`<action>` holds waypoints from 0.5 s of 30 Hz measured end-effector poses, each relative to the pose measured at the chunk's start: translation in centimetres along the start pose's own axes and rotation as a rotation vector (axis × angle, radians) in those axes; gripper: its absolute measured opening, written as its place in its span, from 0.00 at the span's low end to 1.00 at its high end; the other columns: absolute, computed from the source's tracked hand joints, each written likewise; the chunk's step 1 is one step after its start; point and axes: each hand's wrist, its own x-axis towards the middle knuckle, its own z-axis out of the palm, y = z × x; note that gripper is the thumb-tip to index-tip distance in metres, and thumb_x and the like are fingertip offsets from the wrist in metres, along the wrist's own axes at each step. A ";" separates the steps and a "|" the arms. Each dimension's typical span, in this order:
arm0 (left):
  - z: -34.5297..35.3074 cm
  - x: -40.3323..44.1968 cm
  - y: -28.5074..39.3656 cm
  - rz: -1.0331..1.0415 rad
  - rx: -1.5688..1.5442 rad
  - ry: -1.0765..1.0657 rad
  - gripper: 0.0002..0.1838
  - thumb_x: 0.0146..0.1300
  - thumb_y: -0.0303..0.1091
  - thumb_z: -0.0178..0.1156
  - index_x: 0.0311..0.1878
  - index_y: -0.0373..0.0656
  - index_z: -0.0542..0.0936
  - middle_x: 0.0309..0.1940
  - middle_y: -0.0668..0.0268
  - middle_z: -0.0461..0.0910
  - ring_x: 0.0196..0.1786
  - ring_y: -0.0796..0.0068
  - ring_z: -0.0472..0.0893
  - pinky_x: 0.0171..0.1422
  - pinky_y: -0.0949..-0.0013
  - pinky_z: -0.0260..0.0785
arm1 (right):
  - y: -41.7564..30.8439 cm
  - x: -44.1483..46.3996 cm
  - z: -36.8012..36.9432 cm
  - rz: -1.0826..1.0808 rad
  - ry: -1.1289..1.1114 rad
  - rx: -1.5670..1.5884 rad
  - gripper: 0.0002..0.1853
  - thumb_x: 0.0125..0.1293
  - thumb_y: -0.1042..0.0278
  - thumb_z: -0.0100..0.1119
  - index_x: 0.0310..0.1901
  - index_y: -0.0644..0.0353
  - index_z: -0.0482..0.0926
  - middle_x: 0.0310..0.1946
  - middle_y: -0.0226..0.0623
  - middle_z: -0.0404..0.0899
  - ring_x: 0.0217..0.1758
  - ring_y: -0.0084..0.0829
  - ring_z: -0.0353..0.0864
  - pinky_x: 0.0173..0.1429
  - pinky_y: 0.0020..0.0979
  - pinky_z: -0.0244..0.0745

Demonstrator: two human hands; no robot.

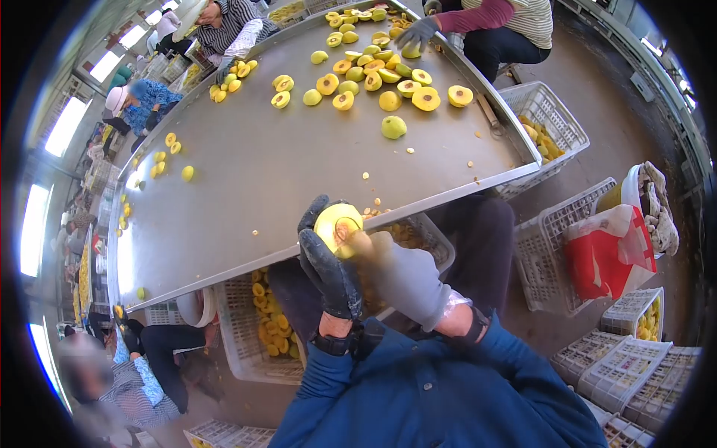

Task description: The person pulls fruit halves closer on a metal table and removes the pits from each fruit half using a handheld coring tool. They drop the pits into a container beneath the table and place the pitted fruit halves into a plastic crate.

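My left hand [326, 272], in a black glove, cups a yellow peach half [329, 222] with its cut face turned up, just over the table's near edge. My right hand [409, 278], in a grey glove, closes on a pitting knife [361, 245]; its wooden handle is blurred. The tool's working end is at the pit in the middle of the cut face. Below my hands, partly hidden by them, a crate [442, 252] holds fruit pieces. Bits of pit lie on the metal table [246, 187] near the peach half.
Peach halves [426, 98] and a whole-looking peach [393, 127] lie on the table. A similar tool [489, 112] rests by its right rim. Co-workers sit around the table, one gloved hand [418, 33] among the fruit. Crates [243, 336] and a red bag [605, 254] stand around me.
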 end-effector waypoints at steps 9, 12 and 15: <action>-0.8 0.4 -1.0 0.014 0.120 -0.088 0.29 0.79 0.51 0.35 0.60 0.32 0.73 0.52 0.55 0.78 0.52 0.65 0.79 0.61 0.63 0.73 | 1.0 -0.1 1.2 0.040 -0.140 0.134 0.28 0.62 0.67 0.60 0.65 0.57 0.68 0.32 0.46 0.78 0.26 0.48 0.81 0.31 0.45 0.75; -1.2 0.7 -1.7 0.067 0.125 -0.117 0.29 0.79 0.51 0.35 0.60 0.33 0.73 0.52 0.55 0.78 0.52 0.65 0.79 0.61 0.63 0.73 | 3.0 -0.1 3.1 0.018 -0.208 0.249 0.24 0.61 0.67 0.61 0.58 0.65 0.70 0.33 0.50 0.80 0.27 0.52 0.81 0.32 0.46 0.74; -1.6 0.9 -2.3 0.042 0.057 -0.130 0.30 0.79 0.51 0.35 0.59 0.32 0.73 0.53 0.54 0.78 0.53 0.64 0.80 0.62 0.62 0.74 | 1.6 0.4 0.0 0.207 -0.338 0.492 0.19 0.61 0.68 0.60 0.51 0.69 0.73 0.33 0.52 0.81 0.31 0.48 0.82 0.36 0.42 0.75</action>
